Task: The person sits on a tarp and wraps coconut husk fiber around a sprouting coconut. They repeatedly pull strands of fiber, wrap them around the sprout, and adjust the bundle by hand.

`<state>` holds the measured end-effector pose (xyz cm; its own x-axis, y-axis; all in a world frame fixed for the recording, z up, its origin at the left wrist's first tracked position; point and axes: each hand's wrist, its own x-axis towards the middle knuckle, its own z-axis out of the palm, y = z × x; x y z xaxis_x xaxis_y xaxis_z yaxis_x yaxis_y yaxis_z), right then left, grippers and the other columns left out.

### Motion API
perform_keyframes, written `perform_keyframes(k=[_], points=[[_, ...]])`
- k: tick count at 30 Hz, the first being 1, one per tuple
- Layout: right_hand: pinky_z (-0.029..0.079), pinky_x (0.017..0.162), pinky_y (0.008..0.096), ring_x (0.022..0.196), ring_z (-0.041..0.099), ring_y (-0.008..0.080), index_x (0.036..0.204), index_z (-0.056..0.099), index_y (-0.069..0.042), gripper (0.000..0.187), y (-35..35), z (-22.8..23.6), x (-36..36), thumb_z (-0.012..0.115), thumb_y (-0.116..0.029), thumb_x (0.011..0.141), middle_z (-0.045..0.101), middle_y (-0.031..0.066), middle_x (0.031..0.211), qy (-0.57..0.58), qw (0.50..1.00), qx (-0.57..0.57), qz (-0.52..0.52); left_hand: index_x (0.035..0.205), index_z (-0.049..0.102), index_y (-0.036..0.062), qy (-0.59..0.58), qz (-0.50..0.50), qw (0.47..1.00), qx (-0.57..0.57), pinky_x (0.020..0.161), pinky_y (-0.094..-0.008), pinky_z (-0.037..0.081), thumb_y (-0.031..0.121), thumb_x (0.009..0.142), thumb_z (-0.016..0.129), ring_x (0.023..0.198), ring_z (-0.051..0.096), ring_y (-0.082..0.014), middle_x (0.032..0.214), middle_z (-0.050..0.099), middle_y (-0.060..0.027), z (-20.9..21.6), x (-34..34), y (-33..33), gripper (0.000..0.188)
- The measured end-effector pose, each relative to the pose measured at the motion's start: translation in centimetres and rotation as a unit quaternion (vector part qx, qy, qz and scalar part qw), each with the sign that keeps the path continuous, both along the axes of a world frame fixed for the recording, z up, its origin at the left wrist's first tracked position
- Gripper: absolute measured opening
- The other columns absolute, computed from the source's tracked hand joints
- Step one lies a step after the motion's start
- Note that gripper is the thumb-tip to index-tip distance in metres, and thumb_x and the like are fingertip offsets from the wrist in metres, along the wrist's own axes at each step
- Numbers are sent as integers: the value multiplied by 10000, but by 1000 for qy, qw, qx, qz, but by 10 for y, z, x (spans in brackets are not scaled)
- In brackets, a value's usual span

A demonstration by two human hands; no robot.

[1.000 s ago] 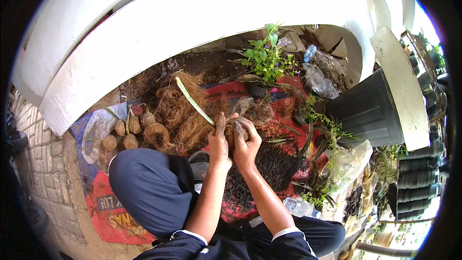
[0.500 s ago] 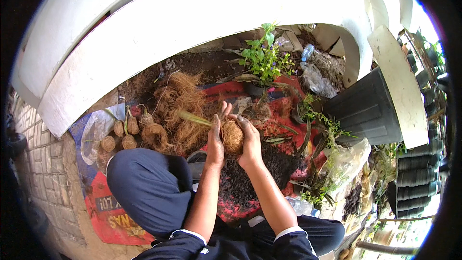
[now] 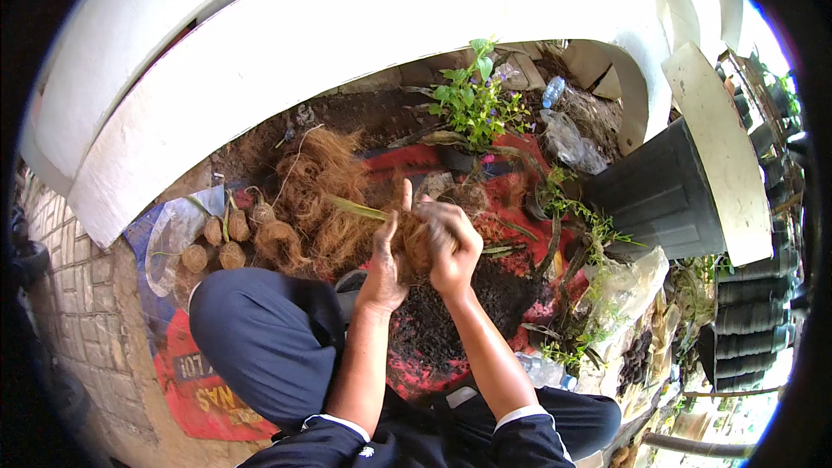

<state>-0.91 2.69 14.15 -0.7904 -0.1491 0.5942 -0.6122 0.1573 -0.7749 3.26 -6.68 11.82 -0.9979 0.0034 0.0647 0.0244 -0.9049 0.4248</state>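
A brown coconut-fibre ball (image 3: 417, 253) with a pale green shoot (image 3: 357, 207) sticking out to the left sits between my hands, above the mat. My left hand (image 3: 384, 270) cups its left side, one finger pointing up past it. My right hand (image 3: 454, 253) curls over the right side, its fingers partly blurred by motion. Both hands are smudged dark, and they hide much of the ball. Just beyond the shoot lies a loose heap of coconut fibre (image 3: 321, 175). Dark crumbly soil (image 3: 472, 312) is spread below and to the right of my hands.
Several finished fibre balls (image 3: 231, 254) with shoots lie at the left. A flowering plant (image 3: 475, 100) stands at the far side, a black bucket (image 3: 654, 195) to the right. Plastic bags (image 3: 628, 295) and a bottle (image 3: 553, 93) lie about. A white curved panel (image 3: 347, 26) bounds the far side.
My right hand has shifted from an upright cupping hold to fingers curled over the ball. The left hand has turned slightly, and the shoot has moved a little right.
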Motion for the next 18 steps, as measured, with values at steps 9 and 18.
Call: perform_keyframes(k=[9, 18], points=[[501, 890, 364, 1046, 601, 203, 1310, 483, -66, 417, -8, 4, 12, 427, -321, 984, 587, 90, 1202, -610, 690, -368, 130, 1202, 606, -36, 9, 189, 915, -357, 1143, -356, 170, 530, 1000, 187, 1414, 220, -200, 1545, 244, -90, -4, -7, -1, 732], [365, 1026, 501, 1162, 526, 397, 1016, 709, -73, 432, -3, -6, 11, 597, -411, 771, 641, 148, 1103, 185, 980, 65, 33, 1310, 462, 20, -153, 110, 982, -15, 942, -312, 458, 271, 1008, 360, 1033, 574, -152, 1178, 568, -67, -19, -5, 16, 406]])
